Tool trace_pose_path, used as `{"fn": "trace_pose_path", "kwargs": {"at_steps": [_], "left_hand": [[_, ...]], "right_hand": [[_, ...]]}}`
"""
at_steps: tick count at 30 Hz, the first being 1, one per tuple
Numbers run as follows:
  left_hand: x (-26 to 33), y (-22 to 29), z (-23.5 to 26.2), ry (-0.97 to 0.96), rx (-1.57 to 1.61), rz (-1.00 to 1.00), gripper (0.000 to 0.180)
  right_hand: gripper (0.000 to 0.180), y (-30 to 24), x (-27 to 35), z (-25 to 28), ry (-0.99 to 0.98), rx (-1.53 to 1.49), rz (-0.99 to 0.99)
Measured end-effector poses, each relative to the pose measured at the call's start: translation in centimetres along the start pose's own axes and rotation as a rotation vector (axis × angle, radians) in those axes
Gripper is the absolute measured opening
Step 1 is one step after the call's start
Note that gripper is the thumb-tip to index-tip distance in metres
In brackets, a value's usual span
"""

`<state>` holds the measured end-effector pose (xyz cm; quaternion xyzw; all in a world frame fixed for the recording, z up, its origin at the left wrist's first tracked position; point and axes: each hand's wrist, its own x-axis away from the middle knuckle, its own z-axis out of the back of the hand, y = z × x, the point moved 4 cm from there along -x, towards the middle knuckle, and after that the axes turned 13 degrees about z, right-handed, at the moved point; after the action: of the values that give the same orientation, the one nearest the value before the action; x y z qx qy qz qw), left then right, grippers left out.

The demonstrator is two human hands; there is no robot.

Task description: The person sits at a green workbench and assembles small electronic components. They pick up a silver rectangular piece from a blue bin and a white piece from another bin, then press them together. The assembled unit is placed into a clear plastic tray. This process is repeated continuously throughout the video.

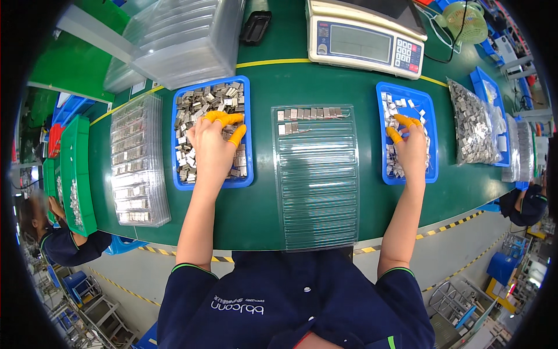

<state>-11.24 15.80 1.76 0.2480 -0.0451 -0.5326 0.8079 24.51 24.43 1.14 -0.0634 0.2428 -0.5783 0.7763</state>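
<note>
My left hand point(214, 141) is over the left blue tray point(249, 157), which is filled with small silvery metal connector pieces point(189, 148). Yellow finger cots cover its thumb and nearby fingers, which are bent toward the pieces with a gap between the tips. Over the right blue tray point(434, 157) is my right hand point(411, 145), its yellow-covered fingertips apart among small white connector pieces point(401, 106). Between the two trays lies a clear plastic blister tray point(317, 192) with many narrow slots. Metal pieces point(308, 113) fill its far row, and a few sit in the second.
A stack of loaded clear trays point(139, 168) is at left, beside a green bin point(78, 174). Farther back stand clear trays point(180, 41), a black holder point(256, 27) and a weighing scale point(363, 43). A bag of parts point(474, 125) lies at right. Co-workers sit at both sides.
</note>
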Motion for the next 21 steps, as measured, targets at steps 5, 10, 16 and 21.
{"fn": "trace_pose_path", "kwargs": {"at_steps": [5,10,16,21], "left_hand": [[-0.1,-0.6,0.1,0.018,-0.027,0.009,0.024],[0.0,-0.1,0.5,0.045,-0.041,0.007,0.022],[-0.1,-1.6,1.9,-0.013,-0.082,0.112,0.018],[0.1,-1.8,1.6,-0.152,0.046,0.108,0.021]], "right_hand": [[0.025,0.5,-0.4,0.0,0.005,-0.094,-0.2],[0.024,1.8,0.0,-0.2,0.125,-0.021,-0.123],[0.02,1.3,-0.3,0.3,0.289,-0.183,-0.078],[0.02,0.8,-0.4,0.8,0.35,-0.2,-0.165]]}}
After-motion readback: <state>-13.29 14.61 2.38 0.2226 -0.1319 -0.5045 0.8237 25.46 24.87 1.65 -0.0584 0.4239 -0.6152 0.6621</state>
